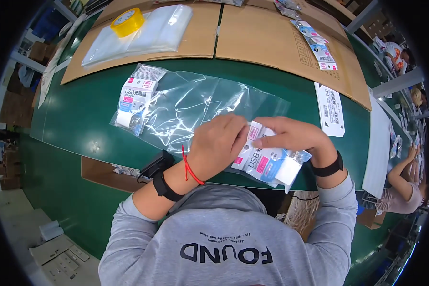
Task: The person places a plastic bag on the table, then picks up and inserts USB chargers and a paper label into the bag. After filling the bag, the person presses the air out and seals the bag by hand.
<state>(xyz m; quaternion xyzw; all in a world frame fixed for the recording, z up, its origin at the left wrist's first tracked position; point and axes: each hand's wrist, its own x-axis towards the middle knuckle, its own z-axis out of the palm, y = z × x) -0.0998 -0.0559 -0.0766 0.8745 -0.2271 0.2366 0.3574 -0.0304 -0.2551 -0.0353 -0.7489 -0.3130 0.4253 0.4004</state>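
**Package (262, 164) held in right hand (298, 133) at table's near edge; left grip unconfirmed**

I find my 2 hands close together over the near edge of the green table (71, 114). My right hand is closed narrow on the package, which is pink, white and blue in a clear wrapper; the thumb lies across its front face. The package is tilted, its white lower end pointing toward my right forearm. My left hand (219, 140) is curled at the package's upper left side. Its fingertips are hidden, so I cannot tell what it grips.

Beyond my left hand, a large clear bag (186, 97) lies flat and wrinkled. At its left end is a second package (134, 102) of similar colours; whether it sits inside the bag or against it, I cannot tell.

On the far side are 2 cardboard panels (252, 43). The left panel bears a stack of clear bags (169, 28) with a yellow tape roll (127, 23) on top; the right panel bears several small packages (314, 45). A white printed sheet (330, 112) lies just beside the right panel's near edge.
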